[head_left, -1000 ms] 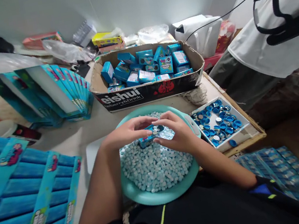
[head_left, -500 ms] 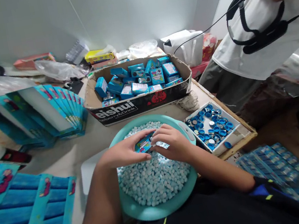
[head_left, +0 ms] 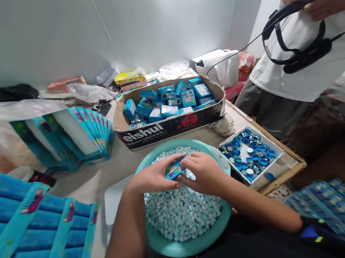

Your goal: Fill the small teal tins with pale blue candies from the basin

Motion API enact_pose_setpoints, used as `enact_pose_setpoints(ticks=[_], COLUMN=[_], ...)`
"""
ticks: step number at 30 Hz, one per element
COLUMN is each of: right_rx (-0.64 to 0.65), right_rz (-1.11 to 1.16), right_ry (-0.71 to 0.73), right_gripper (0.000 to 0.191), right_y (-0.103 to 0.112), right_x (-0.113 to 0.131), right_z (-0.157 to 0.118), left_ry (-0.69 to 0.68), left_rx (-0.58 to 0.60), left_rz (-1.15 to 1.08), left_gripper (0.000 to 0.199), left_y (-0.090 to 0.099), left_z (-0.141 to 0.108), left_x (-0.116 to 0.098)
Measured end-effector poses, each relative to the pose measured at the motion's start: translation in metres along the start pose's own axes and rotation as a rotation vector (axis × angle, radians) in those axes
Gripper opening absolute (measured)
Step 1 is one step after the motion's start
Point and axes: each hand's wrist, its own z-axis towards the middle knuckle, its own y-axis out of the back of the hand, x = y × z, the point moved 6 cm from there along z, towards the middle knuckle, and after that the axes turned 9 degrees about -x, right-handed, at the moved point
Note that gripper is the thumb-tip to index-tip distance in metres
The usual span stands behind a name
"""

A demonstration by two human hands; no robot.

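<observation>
A small blue candy box (head_left: 172, 170) is gripped in my left hand (head_left: 150, 176), thumb below and fingers above. My right hand (head_left: 204, 173) is closed at the right end of that box, fingertips bunched against it; whether something small sits between them is hidden. Both hands are over a teal basin (head_left: 194, 249) filled with pale blue and white candies (head_left: 184, 216). On the right, a white tray (head_left: 279, 155) holds many blue round caps (head_left: 263, 161), with one loose cap (head_left: 270, 176) at its front edge.
Behind the basin stands a cardboard box (head_left: 150, 137) of blue candy boxes (head_left: 169, 110). Blue display cartons (head_left: 93, 136) stand at left; more packed blue boxes (head_left: 18, 236) lie nearer. A person in a white shirt (head_left: 338, 46) holds a black strapped device (head_left: 293, 36) at right.
The view has shifted, so the scene sits lower and farther right. My hands keep the candy box over the basin; my right fingers have drawn together at its end.
</observation>
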Motion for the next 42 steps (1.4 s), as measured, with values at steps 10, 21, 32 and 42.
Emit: enact_pose_setpoints(ticks=[10, 21, 32, 42], right_rx=[-0.210, 0.160, 0.147, -0.305], right_rz=[0.217, -0.028, 0.019, 0.425], right_ry=[-0.022, -0.126, -0.153, -0.427], right_gripper=[0.014, 0.050, 0.050, 0.041], right_y=[0.016, -0.009, -0.007, 0.002], right_x=[-0.006, -0.013, -0.015, -0.055], right_z=[0.004, -0.004, -0.004, 0.001], left_ry=[0.021, 0.081, 0.062, 0.089], left_rx=[-0.004, -0.005, -0.039, -0.131], left_rz=[0.049, 0.073, 0.084, 0.046], left_gripper=[0.090, 0.093, 0.089, 0.070], left_y=[-0.001, -0.001, 0.002, 0.018], left_z=[-0.003, -0.003, -0.002, 0.004], left_x=[0.001, -0.001, 0.001, -0.005])
